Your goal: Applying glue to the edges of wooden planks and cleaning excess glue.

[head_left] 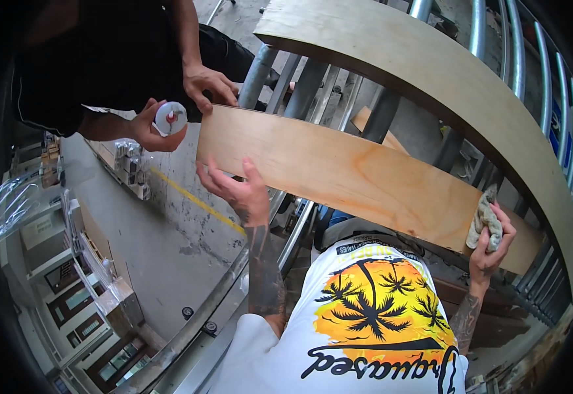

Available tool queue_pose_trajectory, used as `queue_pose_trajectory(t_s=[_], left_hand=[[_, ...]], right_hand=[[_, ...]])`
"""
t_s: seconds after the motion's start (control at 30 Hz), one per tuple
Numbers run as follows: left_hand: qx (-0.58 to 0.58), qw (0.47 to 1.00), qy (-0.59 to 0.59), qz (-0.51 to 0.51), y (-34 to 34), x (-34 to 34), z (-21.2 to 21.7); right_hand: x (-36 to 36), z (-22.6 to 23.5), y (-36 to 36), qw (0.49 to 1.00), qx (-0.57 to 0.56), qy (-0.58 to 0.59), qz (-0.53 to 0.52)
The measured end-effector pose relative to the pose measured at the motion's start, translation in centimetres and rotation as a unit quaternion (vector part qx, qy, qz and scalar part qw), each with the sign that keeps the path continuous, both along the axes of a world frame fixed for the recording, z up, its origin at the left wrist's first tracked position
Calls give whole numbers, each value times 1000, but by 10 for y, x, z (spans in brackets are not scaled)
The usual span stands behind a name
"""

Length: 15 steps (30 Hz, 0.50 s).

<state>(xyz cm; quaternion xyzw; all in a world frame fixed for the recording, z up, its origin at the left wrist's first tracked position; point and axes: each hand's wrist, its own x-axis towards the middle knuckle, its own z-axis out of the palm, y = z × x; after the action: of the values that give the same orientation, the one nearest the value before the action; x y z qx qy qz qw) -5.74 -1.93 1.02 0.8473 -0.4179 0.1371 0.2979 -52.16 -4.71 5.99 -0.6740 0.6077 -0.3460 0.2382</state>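
Left hand [239, 192] spread at wooden board [345, 172]; right hand [494, 241] gripping rag [484, 220] (greyish, crumpled).

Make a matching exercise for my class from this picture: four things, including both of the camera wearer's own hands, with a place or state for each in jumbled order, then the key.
Column one
1. Wearer's left hand
2. Wearer's right hand
3. Round white container
4. Yellow line

Column two
A. Held in a co-worker's hand
B. Running along the grey floor
C. Fingers spread by the left end of the smaller wooden board
D. Gripping a pale cloth

Pairs: 1-C, 2-D, 3-A, 4-B
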Motion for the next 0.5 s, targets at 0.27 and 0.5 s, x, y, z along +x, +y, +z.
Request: queue_pose_trajectory(t_s=[0.27, 0.5], left_hand=[[93, 985, -1, -148, -30, -52, 41], [131, 972, -27, -195, -48, -49, 36]], right_hand=[[-2, -12, 0, 999, -30, -43, 14], [3, -10, -2, 999, -33, -20, 20]])
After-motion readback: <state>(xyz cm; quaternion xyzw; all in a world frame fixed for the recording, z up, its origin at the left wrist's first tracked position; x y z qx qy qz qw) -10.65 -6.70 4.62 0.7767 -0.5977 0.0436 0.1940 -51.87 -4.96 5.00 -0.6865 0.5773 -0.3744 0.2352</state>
